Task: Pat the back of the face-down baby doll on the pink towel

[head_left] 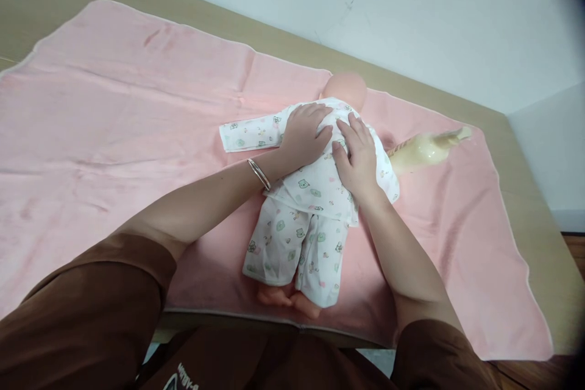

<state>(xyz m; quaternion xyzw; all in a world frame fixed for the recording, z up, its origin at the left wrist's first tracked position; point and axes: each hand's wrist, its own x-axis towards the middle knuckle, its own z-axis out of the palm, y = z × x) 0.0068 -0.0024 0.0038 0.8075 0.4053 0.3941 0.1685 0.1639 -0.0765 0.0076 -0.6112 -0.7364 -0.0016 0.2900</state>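
A baby doll in a white printed top and trousers lies on a pink blanket. No face shows on its smooth head, which points away from me, and its bare feet are near the table's front edge. My left hand rests flat on the upper back, fingers spread. Beside it, my right hand lies on the other side of the back, fingers apart too. One sleeve of the doll stretches out to the left. A glossy pale yellow bottle lies on its side to the right, near the doll's shoulder.
Under the blanket is a wooden table, its far edge against a white wall with a crack. The blanket has folds and creases, and reaches the table's front edge.
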